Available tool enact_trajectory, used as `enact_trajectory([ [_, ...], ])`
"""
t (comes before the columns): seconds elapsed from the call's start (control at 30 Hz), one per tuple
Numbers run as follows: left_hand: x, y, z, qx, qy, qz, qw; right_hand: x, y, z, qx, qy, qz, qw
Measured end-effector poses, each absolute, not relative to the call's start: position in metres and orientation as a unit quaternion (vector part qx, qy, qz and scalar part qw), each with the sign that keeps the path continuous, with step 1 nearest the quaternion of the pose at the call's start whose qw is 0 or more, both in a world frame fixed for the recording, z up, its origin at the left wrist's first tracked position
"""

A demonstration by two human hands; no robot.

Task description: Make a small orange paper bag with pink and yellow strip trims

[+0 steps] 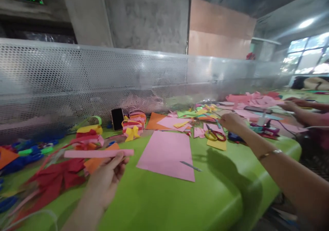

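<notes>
My left hand [106,178] is closed round a long pink paper strip [99,153], holding it level above the green table [164,203]. My right hand [231,121] reaches far out over the table with its fingers curled, close to red-and-yellow scissors [215,135] that lie on a yellow sheet; whether it holds anything is hidden. A large pink paper sheet [167,154] lies flat between my hands, with a thin grey tool [190,166] on its near corner.
Red paper bows [56,178], small paper baskets [133,123] and a black phone [117,118] stand by a perforated metal screen [128,76]. Paper scraps [195,116] cover the far table. Another person's hands [293,104] work at the right.
</notes>
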State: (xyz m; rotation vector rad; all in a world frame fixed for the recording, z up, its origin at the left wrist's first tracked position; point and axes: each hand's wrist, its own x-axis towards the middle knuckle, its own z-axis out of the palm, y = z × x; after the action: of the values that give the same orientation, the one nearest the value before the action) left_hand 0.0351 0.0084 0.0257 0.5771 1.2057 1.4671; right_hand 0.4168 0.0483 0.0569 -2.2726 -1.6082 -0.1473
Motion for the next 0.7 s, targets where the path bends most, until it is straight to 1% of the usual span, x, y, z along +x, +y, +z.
enact_trajectory([
  [0.1, 0.039, 0.006, 0.025, 0.246, 0.505, 0.612, 0.556, 0.386, 0.055, 0.065, -0.762, -0.608, -0.018, 0.222],
  [0.17, 0.038, 0.005, 0.023, 0.242, 0.504, 0.619, 0.551, 0.345, 0.057, 0.076, -0.687, -0.674, 0.03, 0.269],
  [0.2, 0.037, 0.005, 0.022, 0.24, 0.502, 0.627, 0.546, 0.321, 0.055, 0.08, -0.606, -0.719, 0.09, 0.328],
  [0.23, 0.036, 0.005, 0.02, 0.239, 0.497, 0.636, 0.54, 0.297, 0.053, 0.081, -0.532, -0.752, 0.153, 0.358],
  [0.27, 0.035, 0.005, 0.019, 0.238, 0.493, 0.644, 0.534, 0.273, 0.049, 0.079, -0.485, -0.769, 0.195, 0.367],
  [0.3, 0.034, 0.006, 0.018, 0.238, 0.49, 0.65, 0.53, 0.252, 0.045, 0.074, -0.445, -0.785, 0.226, 0.366],
  [0.37, 0.033, 0.006, 0.017, 0.234, 0.494, 0.65, 0.528, 0.22, 0.039, 0.055, -0.403, -0.807, 0.249, 0.352],
  [0.47, 0.035, 0.005, 0.016, 0.237, 0.511, 0.631, 0.534, 0.2, 0.038, 0.021, -0.391, -0.812, 0.252, 0.352],
  [0.53, 0.038, 0.004, 0.016, 0.25, 0.518, 0.621, 0.532, 0.2, 0.039, 0.004, -0.397, -0.805, 0.277, 0.344],
  [0.7, 0.042, 0.002, 0.012, 0.268, 0.524, 0.621, 0.518, 0.203, 0.037, -0.006, -0.386, -0.793, 0.349, 0.317],
])
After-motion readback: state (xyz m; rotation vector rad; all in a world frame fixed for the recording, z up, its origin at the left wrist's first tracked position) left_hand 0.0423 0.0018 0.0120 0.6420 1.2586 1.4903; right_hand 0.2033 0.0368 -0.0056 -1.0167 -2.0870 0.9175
